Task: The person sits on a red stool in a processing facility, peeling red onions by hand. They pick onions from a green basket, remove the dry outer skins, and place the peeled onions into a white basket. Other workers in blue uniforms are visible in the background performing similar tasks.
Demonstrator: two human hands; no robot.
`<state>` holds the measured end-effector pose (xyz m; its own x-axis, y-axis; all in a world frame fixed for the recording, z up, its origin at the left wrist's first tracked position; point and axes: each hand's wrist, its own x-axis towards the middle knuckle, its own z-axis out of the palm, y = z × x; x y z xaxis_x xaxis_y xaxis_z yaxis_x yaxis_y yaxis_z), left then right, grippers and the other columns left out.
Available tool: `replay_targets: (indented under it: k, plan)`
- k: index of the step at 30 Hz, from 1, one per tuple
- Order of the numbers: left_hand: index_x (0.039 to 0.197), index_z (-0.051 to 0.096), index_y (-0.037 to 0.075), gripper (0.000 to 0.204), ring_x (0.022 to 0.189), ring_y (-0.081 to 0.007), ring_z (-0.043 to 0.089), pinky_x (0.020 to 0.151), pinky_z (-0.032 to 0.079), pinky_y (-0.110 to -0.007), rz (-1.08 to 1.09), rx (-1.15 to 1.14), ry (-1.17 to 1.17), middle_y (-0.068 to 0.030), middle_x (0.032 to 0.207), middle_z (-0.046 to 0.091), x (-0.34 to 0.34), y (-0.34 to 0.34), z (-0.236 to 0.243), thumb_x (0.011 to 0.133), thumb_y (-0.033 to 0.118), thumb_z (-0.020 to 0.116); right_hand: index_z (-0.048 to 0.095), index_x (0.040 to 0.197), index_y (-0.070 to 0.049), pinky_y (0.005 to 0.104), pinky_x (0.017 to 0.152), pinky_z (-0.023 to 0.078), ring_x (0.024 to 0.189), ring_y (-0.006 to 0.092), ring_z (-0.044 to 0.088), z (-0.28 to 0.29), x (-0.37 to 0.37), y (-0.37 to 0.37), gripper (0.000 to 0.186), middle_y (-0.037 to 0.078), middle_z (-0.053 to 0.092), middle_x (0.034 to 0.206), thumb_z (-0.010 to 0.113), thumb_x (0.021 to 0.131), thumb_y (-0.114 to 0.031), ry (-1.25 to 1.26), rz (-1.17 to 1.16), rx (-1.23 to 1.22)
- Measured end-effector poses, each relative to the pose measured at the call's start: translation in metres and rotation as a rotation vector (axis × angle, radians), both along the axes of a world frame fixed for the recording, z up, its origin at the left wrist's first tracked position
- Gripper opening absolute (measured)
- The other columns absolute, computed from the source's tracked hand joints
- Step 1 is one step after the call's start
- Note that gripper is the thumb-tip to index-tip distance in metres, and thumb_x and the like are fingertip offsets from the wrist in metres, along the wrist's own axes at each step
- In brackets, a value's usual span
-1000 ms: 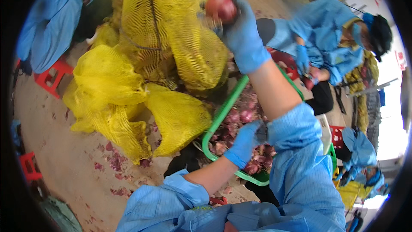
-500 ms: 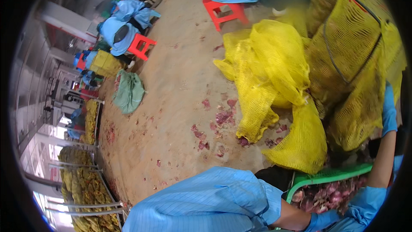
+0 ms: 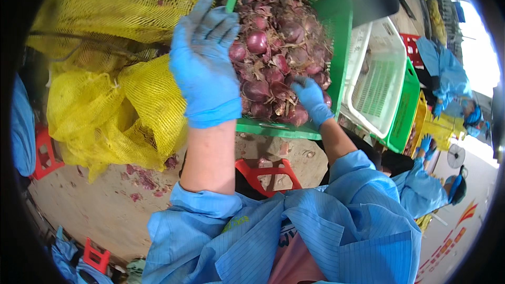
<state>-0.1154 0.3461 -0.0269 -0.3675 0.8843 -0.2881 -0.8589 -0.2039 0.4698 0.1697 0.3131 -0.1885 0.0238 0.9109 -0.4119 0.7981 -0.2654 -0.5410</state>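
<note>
My left hand (image 3: 206,60), in a blue glove smudged dark at the fingers, is raised near the crate's left rim. It is open, palm up, with nothing in it. My right hand (image 3: 311,99), also gloved in blue, reaches over the front right of the green crate (image 3: 341,37). Its fingers stretch out, touching the red onions (image 3: 256,42) there; no onion is visibly gripped. The crate is filled with onions, many with dry, frayed skins and roots. Left of my left hand lies a crumpled yellow mesh sack (image 3: 158,92).
A fuller yellow mesh sack (image 3: 121,2) stands at the far left. White crate (image 3: 376,73) is right of the green one. A red stool (image 3: 268,176) is near my body. Co-workers in blue (image 3: 428,186) sit at right. Onion skins (image 3: 142,176) litter the floor.
My view has swung right, from the floor and sacks to the crate. The left hand is now raised, palm up; the right has moved from the mesh sack to the onions.
</note>
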Motion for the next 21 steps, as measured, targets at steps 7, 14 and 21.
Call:
replay_targets:
  k: [7, 14, 21]
  plan:
    - [0.119, 0.052, -0.004, 0.045, 0.094, -0.0282, 0.055, 0.089, 0.041, -0.04, -0.05, 0.035, -0.037, -0.0126, 0.093, 0.06, -0.019, -0.023, -0.01, 0.089, 0.029, 0.043, 0.052, 0.118, -0.007, 0.0373, 0.091, 0.044, 0.106, 0.0327, 0.054, 0.032, -0.069, -0.02, 0.046, 0.016, 0.05, 0.124, 0.064, 0.074, -0.014, 0.009, 0.204, 0.386]
    - [0.115, 0.055, -0.001, 0.046, 0.083, -0.0225, 0.059, 0.082, 0.044, -0.035, -0.069, 0.02, -0.071, -0.0101, 0.087, 0.063, -0.023, -0.023, -0.007, 0.091, 0.035, 0.041, 0.045, 0.126, -0.014, 0.0434, 0.091, 0.043, 0.107, 0.0326, 0.053, 0.027, -0.141, 0.089, 0.059, 0.011, 0.045, 0.128, 0.064, 0.07, -0.014, -0.457, 0.705, 0.406]
    - [0.119, 0.051, -0.005, 0.048, 0.087, -0.0229, 0.06, 0.079, 0.048, -0.034, -0.14, 0.05, -0.064, -0.0118, 0.092, 0.062, -0.026, -0.018, -0.021, 0.093, 0.033, 0.041, 0.051, 0.104, -0.007, 0.0381, 0.083, 0.049, 0.099, 0.0323, 0.057, 0.038, -0.165, 0.108, 0.051, 0.015, 0.053, 0.108, 0.076, 0.063, -0.025, -0.56, 0.701, 0.038]
